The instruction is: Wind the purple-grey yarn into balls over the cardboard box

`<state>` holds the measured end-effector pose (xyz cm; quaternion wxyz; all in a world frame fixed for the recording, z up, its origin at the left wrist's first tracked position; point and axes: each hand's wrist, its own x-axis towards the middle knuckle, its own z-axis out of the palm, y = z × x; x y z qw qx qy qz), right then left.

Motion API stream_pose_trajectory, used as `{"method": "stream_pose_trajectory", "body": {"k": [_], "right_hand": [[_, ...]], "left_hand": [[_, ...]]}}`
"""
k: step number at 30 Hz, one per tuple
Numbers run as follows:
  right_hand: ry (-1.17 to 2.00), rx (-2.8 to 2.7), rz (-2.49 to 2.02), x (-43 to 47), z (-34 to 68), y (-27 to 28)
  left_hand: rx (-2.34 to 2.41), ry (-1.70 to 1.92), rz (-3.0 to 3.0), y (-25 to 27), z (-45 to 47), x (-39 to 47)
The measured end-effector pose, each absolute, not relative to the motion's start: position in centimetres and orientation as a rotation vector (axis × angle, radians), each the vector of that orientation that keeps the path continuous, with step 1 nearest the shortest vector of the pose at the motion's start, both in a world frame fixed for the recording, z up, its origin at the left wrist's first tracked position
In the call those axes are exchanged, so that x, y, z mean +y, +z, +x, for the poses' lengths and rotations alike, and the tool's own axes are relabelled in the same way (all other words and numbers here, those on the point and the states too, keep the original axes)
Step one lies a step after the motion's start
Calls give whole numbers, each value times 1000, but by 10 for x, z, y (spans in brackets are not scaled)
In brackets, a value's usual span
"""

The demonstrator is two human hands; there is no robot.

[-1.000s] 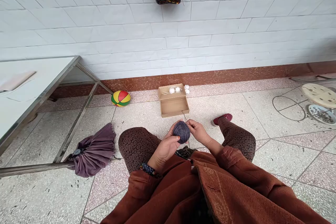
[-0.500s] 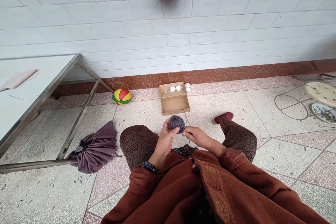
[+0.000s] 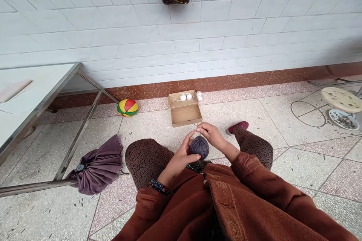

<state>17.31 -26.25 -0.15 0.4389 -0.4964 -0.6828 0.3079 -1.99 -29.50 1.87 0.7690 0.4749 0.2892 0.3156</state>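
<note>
The left hand (image 3: pixel 185 152) is cupping the grey yarn ball (image 3: pixel 199 147) in a closed grip; the right hand (image 3: pixel 212 134) is pinching its strand (image 3: pixel 195 124) just above the ball.

Matt fuzzy yarn ball (image 3: pixel 199 147), plain cardboard box (image 3: pixel 185 113), speckled polished floor tiles (image 3: pixel 296 165), metal-framed table (image 3: pixel 80 135)

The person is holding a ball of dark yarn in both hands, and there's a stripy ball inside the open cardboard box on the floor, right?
Not quite. The stripy ball isn't inside the open cardboard box; the head view shows it on the floor beside the box, near the wall. The rest holds: the left hand cups the ball of dark yarn and the right hand touches its top.
</note>
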Motion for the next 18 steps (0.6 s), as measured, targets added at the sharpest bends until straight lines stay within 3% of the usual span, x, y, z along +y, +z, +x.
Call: {"method": "stream_pose_trajectory", "body": {"k": [9, 18], "right_hand": [[847, -1696, -1321, -287, 167, -45], [841, -1995, -1096, -302, 170, -13]], "left_hand": [[593, 844, 674, 26, -15, -289], [1011, 1061, 807, 2, -15, -276]]}}
